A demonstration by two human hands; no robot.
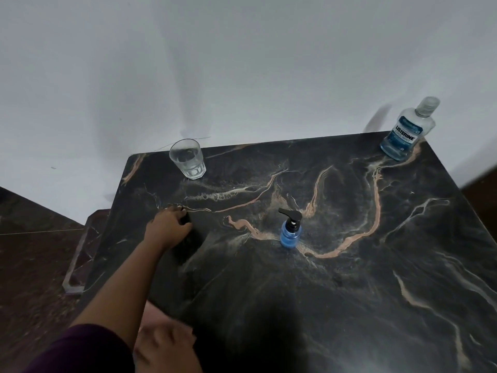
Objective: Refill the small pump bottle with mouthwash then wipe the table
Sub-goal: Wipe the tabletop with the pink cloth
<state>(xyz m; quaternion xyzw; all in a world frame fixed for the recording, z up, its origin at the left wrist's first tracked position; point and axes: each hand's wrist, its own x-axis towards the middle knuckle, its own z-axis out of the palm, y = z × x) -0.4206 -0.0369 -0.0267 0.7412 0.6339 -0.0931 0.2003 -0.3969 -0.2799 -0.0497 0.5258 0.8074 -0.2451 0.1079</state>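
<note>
We look down on a dark marble-patterned table [349,265] set against a pale wall [242,63]. Our left hand [168,224] reaches out over the left part of the table, its fingers curled round a dark cloth [188,240] that lies on the surface — the cloth is hard to make out against the dark top. Our right hand [164,345] sits low at the near edge of the table, blurred, so we cannot tell whether it is open or closed. The small pump bottle [290,230], blue with a black pump, stands upright near the middle of the table, well apart from the cloth. The mouthwash bottle [408,130] stands capped at the far right corner — a clear glass [187,158] with some water stands at the far left corner
</note>
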